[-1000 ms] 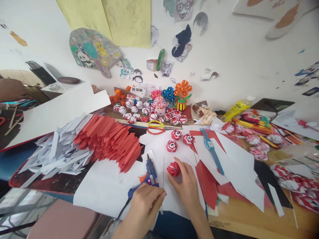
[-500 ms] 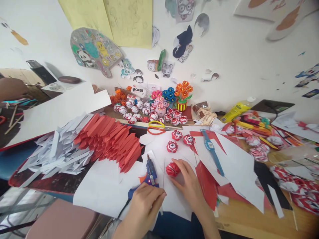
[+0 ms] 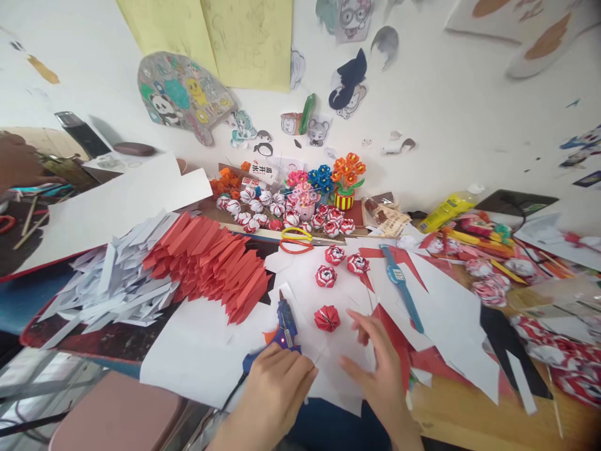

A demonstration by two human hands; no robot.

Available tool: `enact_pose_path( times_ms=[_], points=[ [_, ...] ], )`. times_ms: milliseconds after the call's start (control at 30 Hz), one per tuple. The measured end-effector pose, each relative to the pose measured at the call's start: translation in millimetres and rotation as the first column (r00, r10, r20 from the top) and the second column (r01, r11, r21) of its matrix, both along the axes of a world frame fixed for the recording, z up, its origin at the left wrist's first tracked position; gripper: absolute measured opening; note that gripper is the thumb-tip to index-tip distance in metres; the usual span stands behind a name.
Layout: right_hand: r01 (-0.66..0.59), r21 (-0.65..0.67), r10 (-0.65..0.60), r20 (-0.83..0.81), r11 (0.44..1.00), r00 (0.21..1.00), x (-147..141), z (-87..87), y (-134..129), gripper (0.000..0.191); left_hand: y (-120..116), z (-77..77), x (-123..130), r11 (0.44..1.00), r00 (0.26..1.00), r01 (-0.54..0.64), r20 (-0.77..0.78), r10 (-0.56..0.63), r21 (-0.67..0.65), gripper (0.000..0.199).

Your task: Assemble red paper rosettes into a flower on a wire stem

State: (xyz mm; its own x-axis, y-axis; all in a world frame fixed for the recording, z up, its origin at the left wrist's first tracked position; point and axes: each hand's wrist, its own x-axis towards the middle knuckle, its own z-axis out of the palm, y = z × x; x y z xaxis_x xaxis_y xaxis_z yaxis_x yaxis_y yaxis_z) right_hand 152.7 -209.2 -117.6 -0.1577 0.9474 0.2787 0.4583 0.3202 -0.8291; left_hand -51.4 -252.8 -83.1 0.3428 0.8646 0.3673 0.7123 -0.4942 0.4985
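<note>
A red folded-paper flower (image 3: 327,318) sits on the white paper (image 3: 197,351), its pleated side up. My right hand (image 3: 378,369) is just right of it, fingers apart, with nothing in them. My left hand (image 3: 282,382) is closed in a pinch on what looks like a thin wire, though motion makes it faint. Beneath and beyond that hand lies a blue hot glue gun (image 3: 285,326), its nozzle pointing away from me and a small light glowing on its body. Three red-and-white paper flowers (image 3: 325,276) stand behind the single one.
Piles of folded red strips (image 3: 206,263) and white strips (image 3: 117,282) lie to the left. Yellow-and-orange-handled scissors (image 3: 297,240) and a blue watch (image 3: 402,288) rest farther back. More paper flowers (image 3: 265,207) fill a tray by the wall. Another person's hand (image 3: 19,160) shows at far left.
My right hand has let go of the red paper flower and drawn back to the right, its fingers opening. The wire in my left hand has tilted from upright.
</note>
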Motion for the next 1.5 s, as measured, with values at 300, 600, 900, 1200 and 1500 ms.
enact_pose_path(
  times_ms=[300, 600, 900, 1200, 1500],
  points=[
    [-0.184, -0.114, 0.101, -0.513, 0.976, 0.853, 4.1, 9.4, -42.8, 0.024, -10.1, 2.8, 6.0, 0.985, 0.979, 0.002, -0.201, 0.033, 0.171, 0.019],
    [0.191, 0.104, -0.178, -0.122, 0.976, 0.976, 20.7, 0.5, -25.1, 0.028, -34.0, -40.9, -31.5, 0.875, 0.702, -0.466, -0.548, 0.456, 0.131, 0.051],
    [0.084, 0.315, -0.127, 0.118, 0.945, 0.985, -0.2, -32.0, -17.8, 0.041, -26.7, -58.5, -36.5, 0.913, 0.847, -0.401, -0.348, 0.402, 0.076, 0.041],
    [0.172, 0.173, -0.209, 0.224, 0.970, 0.952, -2.3, -43.4, -9.6, 0.067, -33.6, -34.7, -56.2, 0.917, 0.895, -0.248, 0.289, 0.340, -0.313, 0.035],
    [0.091, 0.141, -0.115, 0.174, 0.986, 0.978, -18.0, -34.7, 6.4, 0.057, -36.2, -23.1, -38.5, 0.828, 0.862, -0.043, 0.398, 0.313, -0.559, 0.048]
  ],
)
